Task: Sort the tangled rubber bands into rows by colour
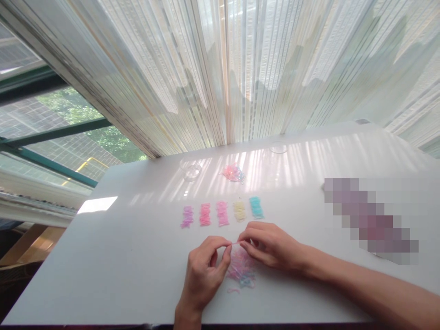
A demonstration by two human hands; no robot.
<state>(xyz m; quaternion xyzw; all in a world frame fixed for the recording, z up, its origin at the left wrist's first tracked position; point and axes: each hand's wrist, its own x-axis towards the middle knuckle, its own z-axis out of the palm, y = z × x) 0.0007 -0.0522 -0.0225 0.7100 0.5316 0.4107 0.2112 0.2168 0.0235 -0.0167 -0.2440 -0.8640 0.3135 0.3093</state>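
My left hand (pixel 208 263) and my right hand (pixel 270 243) meet over the white table. Between their fingertips, a thin pale pink elastic band (pixel 235 243) is pinched at both ends and held fairly straight. Directly below lies a loose pile of small elastic bands (pixel 240 270), mostly pink and lilac with some blue, partly hidden by the hands. A single pale loop (pixel 233 290) rests just in front of the pile. Beyond my hands, bands are laid out by colour in a row: purple (pixel 187 217), coral pink (pixel 205 214), pink (pixel 222 213), yellow (pixel 239 211) and turquoise (pixel 256 207).
Farther back on the table (pixel 144 256) sits a second mixed heap of bands (pixel 233 173). A clear round container (pixel 192 172) stands to its left, and another clear round object (pixel 278 147) to its right. A pixelated item (pixel 371 222) lies at the right. Sheer curtains (pixel 220 73) border the far edge.
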